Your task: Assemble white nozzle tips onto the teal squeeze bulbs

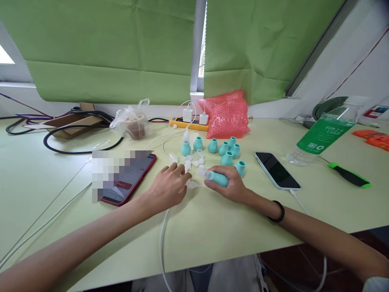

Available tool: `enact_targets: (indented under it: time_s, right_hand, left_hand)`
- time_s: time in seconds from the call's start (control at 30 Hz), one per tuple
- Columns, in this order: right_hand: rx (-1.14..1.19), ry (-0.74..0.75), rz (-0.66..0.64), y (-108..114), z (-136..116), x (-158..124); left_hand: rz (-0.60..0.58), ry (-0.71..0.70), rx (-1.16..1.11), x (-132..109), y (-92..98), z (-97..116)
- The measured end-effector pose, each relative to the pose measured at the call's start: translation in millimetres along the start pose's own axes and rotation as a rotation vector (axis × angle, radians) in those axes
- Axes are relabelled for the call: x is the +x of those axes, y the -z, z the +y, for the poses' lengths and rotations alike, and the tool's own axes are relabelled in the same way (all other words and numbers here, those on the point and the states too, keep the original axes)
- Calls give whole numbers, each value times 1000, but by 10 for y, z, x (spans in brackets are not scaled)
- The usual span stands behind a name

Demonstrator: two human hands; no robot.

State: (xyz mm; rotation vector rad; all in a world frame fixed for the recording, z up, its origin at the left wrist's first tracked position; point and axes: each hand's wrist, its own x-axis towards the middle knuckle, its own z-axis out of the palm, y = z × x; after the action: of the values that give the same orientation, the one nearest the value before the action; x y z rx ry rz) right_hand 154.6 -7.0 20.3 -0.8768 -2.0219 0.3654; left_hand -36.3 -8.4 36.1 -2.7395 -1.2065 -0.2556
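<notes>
My right hand is wrapped round a teal rubber bulb, which lies tilted with a clear nozzle piece at its left end. My left hand is palm down, its fingers apart and bent over the small translucent pieces on the table. A pointed translucent tip lies by its thumb. Behind the hands stand several more teal bulbs with open necks. One teal bulb has a clear pointed tip standing in its neck.
A red-cased phone lies left, a white-edged phone right. Beyond are a green-labelled bottle and a screwdriver. A yellow power strip, pink bubble wrap and a bagged cup line the back. White cables cross the table.
</notes>
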Motion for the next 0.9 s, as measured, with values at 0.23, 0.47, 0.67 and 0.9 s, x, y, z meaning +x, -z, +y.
enact_targets:
  time_s: [0.23, 0.47, 0.67, 0.9]
  right_hand:
    - [-11, 85, -12, -20, 9, -36]
    - [-71, 129, 39, -38, -19, -64]
    - [-132, 150, 75, -20, -61, -51]
    - [-349, 267, 1, 18, -65, -55]
  left_hand:
    - [200, -44, -85, -8, -213, 46]
    - [538, 240, -864, 13, 77, -30]
    - [141, 317, -1346, 30, 155, -44]
    - [-20, 306, -1262, 72, 165, -167]
